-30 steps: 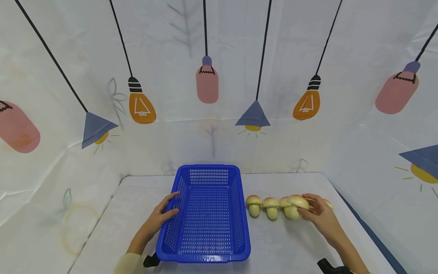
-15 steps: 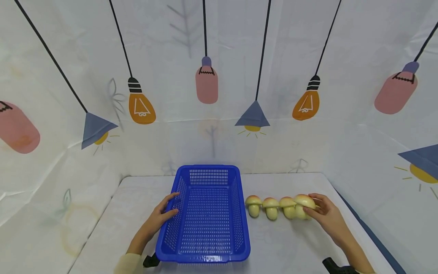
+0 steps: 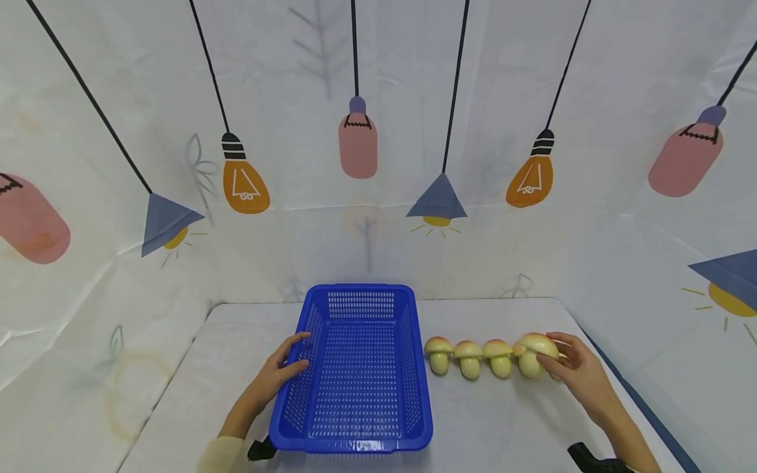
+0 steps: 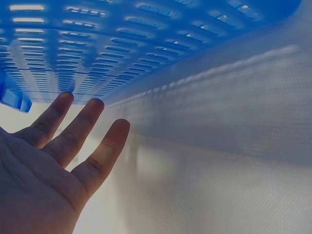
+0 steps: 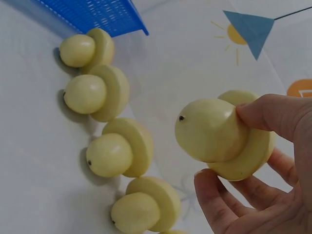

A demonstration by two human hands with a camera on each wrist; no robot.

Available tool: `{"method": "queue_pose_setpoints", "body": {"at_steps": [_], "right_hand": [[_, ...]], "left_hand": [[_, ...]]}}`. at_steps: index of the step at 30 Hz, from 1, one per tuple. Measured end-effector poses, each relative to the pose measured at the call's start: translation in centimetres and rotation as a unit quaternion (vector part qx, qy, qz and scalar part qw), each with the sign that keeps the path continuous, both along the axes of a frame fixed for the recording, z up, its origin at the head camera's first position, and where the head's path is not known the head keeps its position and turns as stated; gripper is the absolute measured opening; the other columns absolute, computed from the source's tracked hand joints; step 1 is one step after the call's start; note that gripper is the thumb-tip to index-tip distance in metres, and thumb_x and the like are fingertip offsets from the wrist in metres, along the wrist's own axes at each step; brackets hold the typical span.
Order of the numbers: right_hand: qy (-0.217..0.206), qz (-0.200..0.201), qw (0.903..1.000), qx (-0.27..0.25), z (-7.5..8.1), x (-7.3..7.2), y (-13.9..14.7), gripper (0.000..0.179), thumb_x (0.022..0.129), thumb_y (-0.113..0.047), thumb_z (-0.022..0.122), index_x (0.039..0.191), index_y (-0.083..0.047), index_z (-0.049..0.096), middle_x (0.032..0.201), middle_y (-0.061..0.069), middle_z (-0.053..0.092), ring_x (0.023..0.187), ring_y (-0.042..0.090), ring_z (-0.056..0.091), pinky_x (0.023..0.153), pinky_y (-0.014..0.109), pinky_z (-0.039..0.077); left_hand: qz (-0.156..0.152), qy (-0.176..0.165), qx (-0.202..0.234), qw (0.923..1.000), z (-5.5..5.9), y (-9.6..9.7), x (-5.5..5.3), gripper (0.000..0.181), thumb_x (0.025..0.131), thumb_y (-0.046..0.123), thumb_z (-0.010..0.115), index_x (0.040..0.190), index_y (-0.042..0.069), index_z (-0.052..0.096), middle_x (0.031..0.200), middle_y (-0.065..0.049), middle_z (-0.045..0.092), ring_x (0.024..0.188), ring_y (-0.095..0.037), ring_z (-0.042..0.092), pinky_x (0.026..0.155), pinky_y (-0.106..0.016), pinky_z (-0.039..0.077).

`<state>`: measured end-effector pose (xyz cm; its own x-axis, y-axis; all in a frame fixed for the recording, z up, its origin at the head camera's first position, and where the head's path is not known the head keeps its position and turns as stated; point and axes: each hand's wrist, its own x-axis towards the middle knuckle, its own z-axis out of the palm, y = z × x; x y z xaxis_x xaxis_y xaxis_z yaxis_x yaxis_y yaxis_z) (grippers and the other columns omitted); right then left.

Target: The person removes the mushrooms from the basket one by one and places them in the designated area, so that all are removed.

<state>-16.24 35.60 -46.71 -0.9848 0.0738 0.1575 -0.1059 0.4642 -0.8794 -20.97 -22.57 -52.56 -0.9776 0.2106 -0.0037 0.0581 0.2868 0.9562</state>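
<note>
My right hand (image 3: pixel 582 374) holds a toy mushroom (image 3: pixel 537 355), pale yellow-green with a reddish cap top, between thumb and fingers. In the right wrist view, that mushroom (image 5: pixel 214 129) is raised above the table, its rounded stem towards the camera. Similar mushrooms (image 3: pixel 469 359) lie in a row to its left; the held one partly hides the row's right end in the head view. My left hand (image 3: pixel 278 368) rests at the left rim of a blue plastic basket (image 3: pixel 351 447), thumb and a finger over the edge. In the left wrist view, three extended fingers (image 4: pixel 80 129) stay outside the basket wall.
The basket's slotted floor (image 3: pixel 355 381) shows bare. A white cloth (image 3: pixel 473 427) covers the table, and a white wall sheet printed with lamps (image 3: pixel 437 197) stands directly behind. Dark straps with wrist cameras (image 3: pixel 597 460) sit near both wrists.
My right hand has moved to the right along the row with the held mushroom, uncovering the third mushroom from the left. The left hand and basket have stayed put.
</note>
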Motion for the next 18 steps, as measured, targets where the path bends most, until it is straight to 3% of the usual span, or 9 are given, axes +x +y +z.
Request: {"method": "queue_pose_setpoints", "body": {"at_steps": [9,15,18], "right_hand": [[-0.028,-0.006,0.9993,0.024,0.2,-0.2,1.1,0.059,0.098,-0.026,0.072,0.144,-0.002,0.044,0.118,-0.022,0.055,0.101,-0.012,0.059,0.077,0.022,0.057],[-0.013,0.006,0.9998,0.011,0.3,-0.4,2.1,0.057,0.100,-0.020,0.069,0.146,0.000,0.043,0.114,-0.037,0.052,0.101,-0.016,0.056,0.077,0.020,0.056],[-0.012,0.008,0.9999,0.008,0.2,-0.4,2.6,0.057,0.101,-0.020,0.068,0.147,0.000,0.042,0.114,-0.038,0.051,0.102,-0.017,0.055,0.077,0.017,0.054]], "left_hand": [[-0.001,-0.001,0.006,1.0000,-0.1,0.1,0.0,0.055,0.102,0.024,0.061,0.154,0.024,0.041,0.159,-0.028,0.036,0.129,-0.047,0.055,0.089,-0.055,0.059],[-0.001,0.000,0.007,1.0000,-0.1,0.1,-0.1,0.055,0.102,0.024,0.061,0.154,0.024,0.041,0.158,-0.029,0.038,0.127,-0.045,0.057,0.089,-0.054,0.059],[0.001,0.001,0.006,1.0000,-0.2,0.1,-0.1,0.055,0.102,0.023,0.061,0.153,0.023,0.041,0.158,-0.029,0.038,0.127,-0.045,0.057,0.089,-0.055,0.059]]}}
